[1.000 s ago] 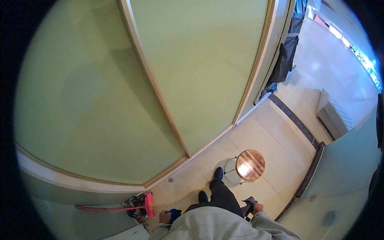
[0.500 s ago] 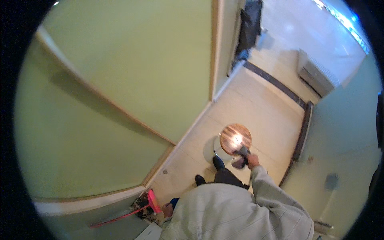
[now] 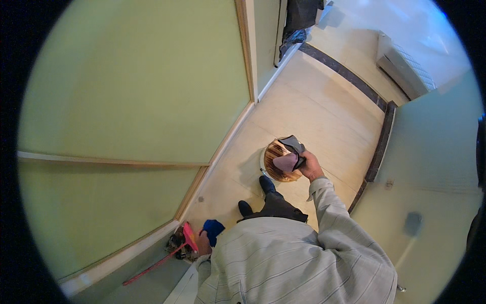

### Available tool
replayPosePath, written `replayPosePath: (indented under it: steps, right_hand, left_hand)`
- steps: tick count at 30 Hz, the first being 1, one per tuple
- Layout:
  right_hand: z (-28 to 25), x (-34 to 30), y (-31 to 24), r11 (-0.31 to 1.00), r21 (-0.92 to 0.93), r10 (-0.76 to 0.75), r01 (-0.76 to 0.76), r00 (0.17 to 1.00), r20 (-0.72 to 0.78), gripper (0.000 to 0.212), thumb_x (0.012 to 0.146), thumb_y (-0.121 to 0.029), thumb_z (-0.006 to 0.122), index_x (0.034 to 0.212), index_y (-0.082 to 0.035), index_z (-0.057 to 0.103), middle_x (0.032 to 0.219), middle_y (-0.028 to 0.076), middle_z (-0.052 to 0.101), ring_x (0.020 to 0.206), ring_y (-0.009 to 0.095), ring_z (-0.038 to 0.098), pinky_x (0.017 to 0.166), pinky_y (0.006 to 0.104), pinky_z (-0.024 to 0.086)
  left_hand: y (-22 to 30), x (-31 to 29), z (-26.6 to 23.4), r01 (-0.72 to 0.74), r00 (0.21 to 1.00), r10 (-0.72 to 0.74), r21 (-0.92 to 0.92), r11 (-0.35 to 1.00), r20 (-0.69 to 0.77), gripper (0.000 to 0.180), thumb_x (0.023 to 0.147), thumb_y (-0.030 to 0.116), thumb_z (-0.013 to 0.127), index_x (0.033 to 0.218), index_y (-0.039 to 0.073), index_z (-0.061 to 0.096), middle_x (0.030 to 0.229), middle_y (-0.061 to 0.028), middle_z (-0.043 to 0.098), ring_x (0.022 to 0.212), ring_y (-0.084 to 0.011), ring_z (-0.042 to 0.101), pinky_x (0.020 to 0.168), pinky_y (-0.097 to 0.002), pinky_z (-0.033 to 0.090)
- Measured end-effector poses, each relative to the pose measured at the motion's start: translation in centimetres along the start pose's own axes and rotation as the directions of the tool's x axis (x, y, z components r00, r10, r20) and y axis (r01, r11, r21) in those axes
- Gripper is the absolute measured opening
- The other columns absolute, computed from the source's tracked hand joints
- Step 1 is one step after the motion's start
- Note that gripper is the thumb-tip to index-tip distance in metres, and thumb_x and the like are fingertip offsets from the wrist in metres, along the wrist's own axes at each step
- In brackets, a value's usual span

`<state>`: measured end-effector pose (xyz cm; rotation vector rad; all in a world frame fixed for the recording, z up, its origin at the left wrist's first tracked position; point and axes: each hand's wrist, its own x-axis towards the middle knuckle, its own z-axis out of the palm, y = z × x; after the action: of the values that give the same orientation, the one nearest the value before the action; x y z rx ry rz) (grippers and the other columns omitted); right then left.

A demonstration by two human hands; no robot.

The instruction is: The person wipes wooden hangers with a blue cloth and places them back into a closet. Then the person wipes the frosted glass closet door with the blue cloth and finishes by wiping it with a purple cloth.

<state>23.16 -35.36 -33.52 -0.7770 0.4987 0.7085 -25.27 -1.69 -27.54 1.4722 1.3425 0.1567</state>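
Observation:
My right hand [image 3: 313,168] is closed on a bunch of cloths, one dark grey [image 3: 292,144] and one mauve [image 3: 286,162]. They hang above a round stool [image 3: 274,152] with a striped, shiny wood-look seat, hiding part of it; I cannot tell if they touch. Low at my left side, my left hand [image 3: 203,245] grips a blue cloth [image 3: 213,230]. Close to that hand is a pink long-handled squeegee or broom head [image 3: 189,236], leaning by a dark cluttered heap [image 3: 176,242].
Pale green wall panels [image 3: 131,76] with wooden trim line the left. A frosted panel [image 3: 430,162] stands on the right above a dark ledge [image 3: 380,144]. Beyond a dark floor strip [image 3: 344,71] lie a white box-like unit [image 3: 405,66] and black bags [image 3: 299,20].
The view has shifted. My right hand has brought the cloths up over the stool, where they spread wider and cover more of the seat. More of the blue cloth shows at my left hand.

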Motion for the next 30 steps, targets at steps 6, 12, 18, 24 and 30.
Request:
replayPosePath:
  steps: [6,12,18,24,30]
  right_hand:
    - [0.7,2.9,-0.5,0.994,0.04,0.102,-0.103,0.995,0.021,0.038,0.085,-0.007,0.053,0.122,0.0,0.058,0.113,0.014,0.066,0.102,0.029,0.065,0.1,0.0456,0.051]
    - [-2.2,4.5,-0.5,0.987,0.06,0.153,-0.148,0.985,-0.086,0.038,0.084,-0.004,0.052,0.121,0.003,0.054,0.11,0.017,0.065,0.099,0.032,0.065,0.097,0.0461,0.052]
    - [-5.9,1.3,-2.8,0.998,-0.026,0.046,-0.056,0.957,-0.286,0.022,0.083,-0.001,0.052,0.103,0.006,0.057,0.097,0.015,0.063,0.085,0.03,0.066,0.082,0.0434,0.057]
    - [-8.1,-5.7,-6.4,0.995,-0.086,-0.075,0.049,0.941,-0.331,0.02,0.084,-0.002,0.051,0.101,0.005,0.058,0.096,0.014,0.064,0.088,0.029,0.066,0.085,0.0434,0.056]
    - [-6.9,-10.7,-9.5,0.965,-0.22,-0.211,0.142,0.921,-0.327,0.026,0.083,0.0,0.053,0.108,0.005,0.058,0.098,0.013,0.065,0.088,0.025,0.066,0.083,0.0389,0.056]
  left_hand:
    - [7.6,0.6,3.2,0.115,0.993,-0.112,-0.377,0.919,0.031,0.039,0.084,0.01,0.055,0.12,-0.001,0.062,0.097,-0.0095,0.065,0.077,-0.0223,0.065,0.066,-0.0338,0.055]
    - [12.1,1.9,7.4,0.221,0.974,-0.186,-0.385,0.896,0.126,0.036,0.085,0.008,0.059,0.119,-0.004,0.065,0.099,-0.0103,0.069,0.079,-0.0213,0.067,0.066,-0.0334,0.055]
    - [15.2,4.9,15.4,0.285,0.92,-0.177,-0.288,0.914,0.351,0.035,0.087,0.007,0.066,0.12,-0.005,0.066,0.105,-0.0103,0.071,0.089,-0.0191,0.067,0.077,-0.031,0.055]
    - [18.7,5.1,25.8,0.222,0.814,-0.085,-0.173,0.96,0.575,0.04,0.088,0.011,0.069,0.124,-0.005,0.063,0.111,-0.0117,0.07,0.1,-0.019,0.066,0.088,-0.0312,0.053]
    - [20.4,4.8,32.9,-0.029,0.723,-0.014,0.051,0.998,0.691,0.084,0.088,0.03,0.077,0.153,-0.003,0.035,0.151,-0.0237,0.045,0.14,-0.0331,0.044,0.103,-0.0437,0.048]
